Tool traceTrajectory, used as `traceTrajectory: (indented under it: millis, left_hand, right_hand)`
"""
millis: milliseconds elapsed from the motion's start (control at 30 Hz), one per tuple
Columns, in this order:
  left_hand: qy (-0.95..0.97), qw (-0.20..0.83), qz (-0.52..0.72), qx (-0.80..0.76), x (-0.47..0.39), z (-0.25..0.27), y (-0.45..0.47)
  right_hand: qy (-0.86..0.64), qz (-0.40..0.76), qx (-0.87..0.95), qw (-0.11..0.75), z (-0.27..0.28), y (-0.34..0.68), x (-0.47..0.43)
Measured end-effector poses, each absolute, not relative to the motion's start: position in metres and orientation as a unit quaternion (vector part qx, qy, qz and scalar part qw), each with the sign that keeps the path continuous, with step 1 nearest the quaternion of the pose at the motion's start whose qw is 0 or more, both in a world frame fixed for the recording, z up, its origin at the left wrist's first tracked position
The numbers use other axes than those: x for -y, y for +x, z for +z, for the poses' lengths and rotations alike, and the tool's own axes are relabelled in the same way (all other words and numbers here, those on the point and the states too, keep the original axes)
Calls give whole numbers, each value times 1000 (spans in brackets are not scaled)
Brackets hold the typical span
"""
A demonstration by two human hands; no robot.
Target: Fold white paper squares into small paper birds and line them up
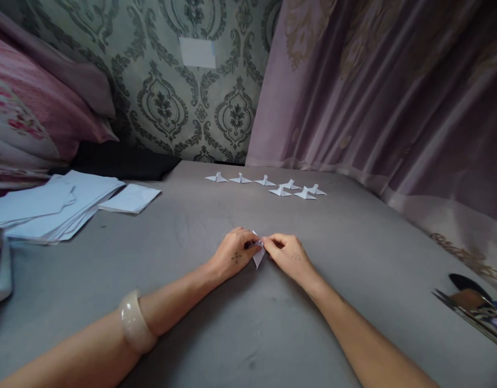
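Observation:
A small piece of folded white paper (258,257) is pinched between my two hands near the middle of the grey surface. My left hand (235,250), with a pale bangle on its wrist, grips the paper from the left with thumb and fingers. From the right, my right hand (288,253) pinches the upper part of it. One pointed end hangs down toward me, and the fingers hide much of the rest. Farther back stand several small folded white paper figures (265,181) with pointed sides, set in loose rows.
White paper sheets (87,194) lie stacked at the left, beside a smaller paper pile (130,198). Dark folded cloth (127,160) lies behind them. Scissors (448,303) and other tools sit at the right edge. A curtain (345,97) hangs along the right side.

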State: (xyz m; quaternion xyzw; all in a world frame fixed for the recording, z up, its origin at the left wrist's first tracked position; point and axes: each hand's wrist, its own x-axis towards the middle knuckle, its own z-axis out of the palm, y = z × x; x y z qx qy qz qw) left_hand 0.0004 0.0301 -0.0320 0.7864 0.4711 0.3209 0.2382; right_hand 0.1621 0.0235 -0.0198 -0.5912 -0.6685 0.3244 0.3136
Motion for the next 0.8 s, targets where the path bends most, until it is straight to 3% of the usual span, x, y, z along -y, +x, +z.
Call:
traceTrajectory:
  millis: [300, 533, 800]
  left_hand:
    - [787, 231, 324, -471, -30, -31, 1]
    - [774, 229, 326, -491, -30, -32, 1]
    - [770, 237, 323, -497, -32, -35, 1]
  right_hand:
    - [-609, 358, 640, 301, -12, 163, -25]
    - [-619, 508, 523, 292, -13, 162, -30]
    - [-616, 525, 515, 284, -7, 164, -31]
